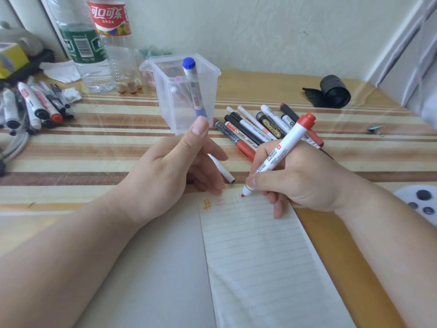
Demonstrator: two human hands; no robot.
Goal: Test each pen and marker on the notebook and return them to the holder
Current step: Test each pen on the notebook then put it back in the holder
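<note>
My right hand (pixel 300 181) grips a white marker with a red cap on its back end (pixel 281 152), its red tip just above the top edge of the lined notebook page (pixel 255 252). An orange hash mark (pixel 207 205) and a faint pink mark sit on that page. My left hand (pixel 175 169) rests with its fingertips on the notebook's top edge, thumb raised, holding nothing. The clear plastic holder (pixel 186 95) stands behind it with a blue-capped marker (pixel 192 86) inside. A white pen (pixel 222 170) lies partly under my left fingers.
Several pens and markers (pixel 262 129) lie in a pile right of the holder, and another pile (pixel 35 107) at the far left. Two plastic bottles (pixel 99 43) stand at the back left. A black roll (pixel 333 91) lies at the back right, a binder clip (pixel 376 130) farther right.
</note>
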